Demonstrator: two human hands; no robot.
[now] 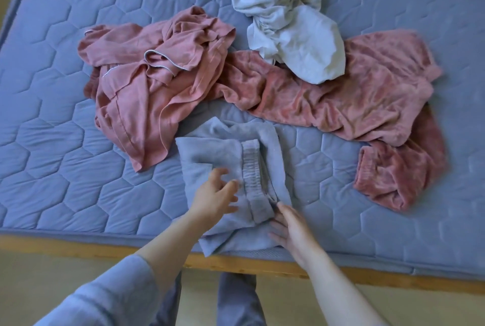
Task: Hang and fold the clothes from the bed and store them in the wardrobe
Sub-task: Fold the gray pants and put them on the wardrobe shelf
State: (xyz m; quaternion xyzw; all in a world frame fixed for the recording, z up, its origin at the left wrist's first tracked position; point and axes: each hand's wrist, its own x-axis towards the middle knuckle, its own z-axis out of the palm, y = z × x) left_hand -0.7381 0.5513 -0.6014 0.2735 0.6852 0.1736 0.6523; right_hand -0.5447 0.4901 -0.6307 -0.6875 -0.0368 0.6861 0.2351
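Folded grey-blue garment (pixel 225 157) at 6 o'clock on bed (pixel 52 115), left grip (pixel 215 194) released, spread over it, right grip (pixel 291 231) released, flat on its 3 o'clock side, pink shirt (pixel 147 84) at 10 o'clock, pink fleece (pixel 341 94) at 2 o'clock, white cloth (pixel 288 23) at 12 o'clock.

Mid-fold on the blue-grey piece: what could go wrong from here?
The folded blue-grey fleece garment reaches the near edge of the quilted blue mattress, so it may slip off to the floor. Neither the left hand nor the right hand grips it, so lifting now could undo the loose fold.
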